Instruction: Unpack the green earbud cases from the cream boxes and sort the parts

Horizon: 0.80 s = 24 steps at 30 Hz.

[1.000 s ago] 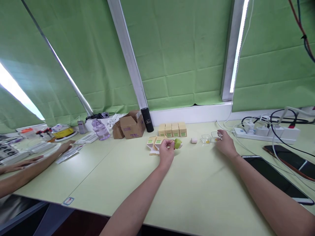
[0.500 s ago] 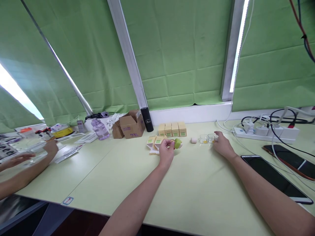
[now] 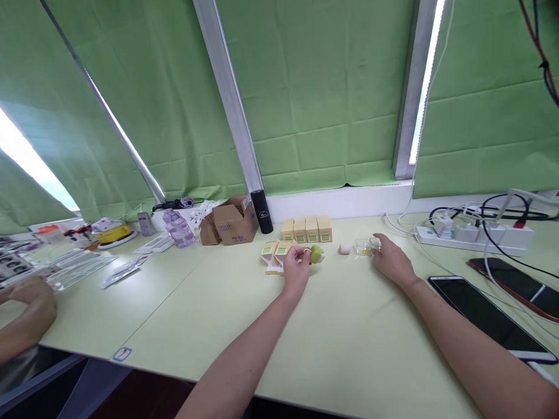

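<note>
My left hand (image 3: 297,262) pinches a small round green piece (image 3: 316,254) that looks like a toy apple; something pale shows beneath it. Just behind that hand, opened cardboard boxes (image 3: 269,249) with green labels lie on the table. My right hand (image 3: 393,262) has its fingertips closed on the edge of a small clear plastic cup (image 3: 375,243). A second clear cup (image 3: 361,247) touches or overlaps it on the left, with something yellow low in them. A small pale pink cylinder (image 3: 345,249) sits left of the cups.
A row of several small tan boxes (image 3: 307,229) stands behind my left hand. Left of them are a black cylinder (image 3: 261,212), a cardboard box (image 3: 236,221) and a purple bottle (image 3: 178,228). Phones (image 3: 489,317) and a power strip (image 3: 474,239) lie right. A co-worker's hand (image 3: 32,297) is far left.
My right hand has shifted slightly left, and the right cup has come closer to the other. My left hand stays nearly still. The co-worker's arm has pulled back to the left.
</note>
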Motion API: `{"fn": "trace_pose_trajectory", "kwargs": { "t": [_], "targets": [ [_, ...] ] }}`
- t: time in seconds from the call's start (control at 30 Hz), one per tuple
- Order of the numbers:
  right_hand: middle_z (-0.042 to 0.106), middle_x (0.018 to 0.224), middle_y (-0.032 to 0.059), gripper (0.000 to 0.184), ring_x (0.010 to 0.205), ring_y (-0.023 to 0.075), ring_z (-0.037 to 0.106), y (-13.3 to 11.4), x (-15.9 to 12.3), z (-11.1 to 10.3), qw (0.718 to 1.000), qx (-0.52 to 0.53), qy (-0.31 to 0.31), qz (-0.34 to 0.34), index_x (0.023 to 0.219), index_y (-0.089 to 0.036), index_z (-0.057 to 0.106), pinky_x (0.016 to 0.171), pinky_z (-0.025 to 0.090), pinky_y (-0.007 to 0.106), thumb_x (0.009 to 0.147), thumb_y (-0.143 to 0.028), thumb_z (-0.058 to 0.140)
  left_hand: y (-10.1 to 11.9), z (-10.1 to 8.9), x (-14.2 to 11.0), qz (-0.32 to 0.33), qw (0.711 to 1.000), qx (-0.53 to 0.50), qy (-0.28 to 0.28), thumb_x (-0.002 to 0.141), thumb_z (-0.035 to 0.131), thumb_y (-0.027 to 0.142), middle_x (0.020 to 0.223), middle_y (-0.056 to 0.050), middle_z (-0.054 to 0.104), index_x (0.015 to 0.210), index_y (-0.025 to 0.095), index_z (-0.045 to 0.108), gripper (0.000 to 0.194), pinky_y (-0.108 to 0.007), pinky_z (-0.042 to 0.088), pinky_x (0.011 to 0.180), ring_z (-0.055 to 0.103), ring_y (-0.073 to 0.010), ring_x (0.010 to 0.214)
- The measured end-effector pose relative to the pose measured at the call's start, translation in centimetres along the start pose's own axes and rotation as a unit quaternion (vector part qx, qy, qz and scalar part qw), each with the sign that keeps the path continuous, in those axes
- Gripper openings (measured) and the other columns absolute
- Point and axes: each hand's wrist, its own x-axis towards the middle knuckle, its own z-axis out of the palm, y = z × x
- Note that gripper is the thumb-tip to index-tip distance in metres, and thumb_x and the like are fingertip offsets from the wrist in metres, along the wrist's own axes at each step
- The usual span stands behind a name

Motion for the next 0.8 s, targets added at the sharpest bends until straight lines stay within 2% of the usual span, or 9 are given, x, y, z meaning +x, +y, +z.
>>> {"fn": "trace_pose_trajectory", "kwargs": {
  "t": [0.13,0.2,0.3,0.4,0.57,0.7,0.8],
  "targets": [
    [0.060,0.142,0.0177,0.051,0.122,0.0343,0.063,-0.1,-0.2,0.1,1.000,0.000,0.009,-0.007,0.147,-0.018,0.044,0.089,0.055,0.045,0.098,-0.029,0.043,0.2,0.0,-0.1,-0.013,1.000,-0.011,0.002,0.075,0.082,0.051,0.085,-0.007,0.069,0.080,0.018,0.061,0.040,-0.031,0.056,0.069,0.064,-0.0180,0.080],
    [0.055,0.149,0.0172,0.051,0.131,0.0343,0.057,-0.2,-0.3,0.1,0.999,0.002,0.037,-0.024,0.147,-0.018,0.044,0.095,0.054,0.048,0.097,-0.028,0.044,0.4,0.0,-0.1,-0.026,0.999,-0.020,0.005,0.074,0.083,0.050,0.085,-0.006,0.068,0.079,0.018,0.060,0.041,-0.030,0.056,0.068,0.065,-0.0178,0.080],
    [0.054,0.150,0.0157,0.049,0.145,0.0332,0.043,-0.7,-0.4,-0.1,0.991,0.001,0.108,-0.079,0.142,-0.018,0.048,0.110,0.046,0.051,0.094,-0.024,0.048,0.5,0.0,-0.1,-0.057,0.998,-0.039,0.004,0.073,0.085,0.049,0.082,-0.005,0.067,0.079,0.017,0.059,0.041,-0.030,0.058,0.068,0.065,-0.0171,0.078],
    [0.060,0.141,0.0124,0.045,0.143,0.0312,0.043,-2.2,-0.9,-0.9,0.977,0.011,0.153,-0.148,0.136,-0.020,0.054,0.116,0.042,0.050,0.091,-0.018,0.049,0.7,-0.1,-0.1,-0.100,0.993,-0.063,-0.005,0.074,0.086,0.044,0.079,-0.004,0.066,0.078,0.016,0.059,0.039,-0.032,0.060,0.068,0.066,-0.0159,0.073],
    [0.066,0.127,0.0132,0.041,0.127,0.0336,0.053,-6.1,-2.8,-2.2,0.953,0.058,0.140,-0.262,0.130,-0.022,0.060,0.106,0.048,0.052,0.092,-0.014,0.047,1.0,-0.1,-0.4,-0.174,0.978,-0.109,-0.032,0.079,0.080,0.031,0.078,-0.007,0.069,0.076,0.015,0.058,0.028,-0.035,0.062,0.068,0.068,-0.0159,0.067],
    [0.067,0.120,0.0126,0.039,0.117,0.0334,0.058,-8.5,-4.6,-2.3,0.918,0.091,0.135,-0.361,0.130,-0.024,0.059,0.096,0.053,0.052,0.094,-0.015,0.046,1.1,0.2,-0.7,-0.212,0.966,-0.138,-0.046,0.079,0.074,0.025,0.070,-0.006,0.068,0.077,0.016,0.056,0.021,-0.036,0.062,0.065,0.066,-0.0162,0.059],
    [0.066,0.120,0.0125,0.040,0.112,0.0319,0.060,-9.6,-5.6,-2.1,0.902,0.101,0.124,-0.400,0.133,-0.026,0.056,0.090,0.055,0.050,0.096,-0.014,0.045,1.3,0.3,-0.8,-0.228,0.961,-0.150,-0.055,0.078,0.071,0.024,0.066,-0.006,0.068,0.078,0.016,0.057,0.016,-0.036,0.061,0.063,0.065,-0.0165,0.057]
  ]
}}
